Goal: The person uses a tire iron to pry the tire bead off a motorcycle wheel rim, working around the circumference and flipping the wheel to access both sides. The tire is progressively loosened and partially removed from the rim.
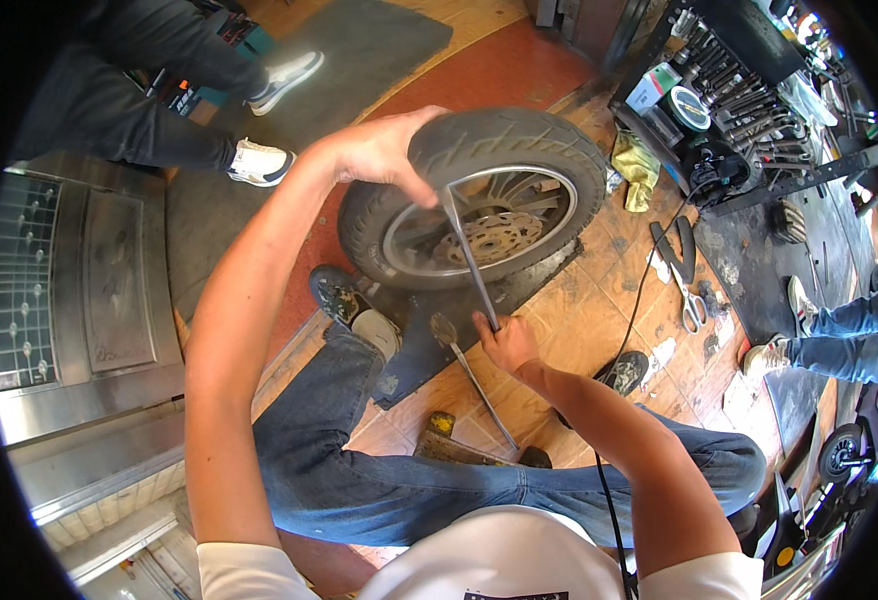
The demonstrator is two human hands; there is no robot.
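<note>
A motorcycle wheel with a black rubber tyre [510, 139] leans tilted before me. Inside its rim show the spokes and a perforated brake disc [495, 238]. My left hand [390, 154] grips the upper left of the tyre, thumb over the sidewall and other fingers partly hidden behind it. In my right hand [510, 343] is the near end of a steel tyre lever [469, 259]. The lever's far end meets the rim edge beside my left thumb; whether it sits under the bead I cannot tell. Beneath the wheel lies a black mat [416, 337].
Between my legs lie a long metal bar [484, 397] and a block with a yellow part [441, 424]. Scissors [690, 311], a black cable [638, 300] and a yellow cloth [636, 169] are to the right, near a tool rack [746, 112]. Two other people's legs [184, 135] [851, 337] stand nearby.
</note>
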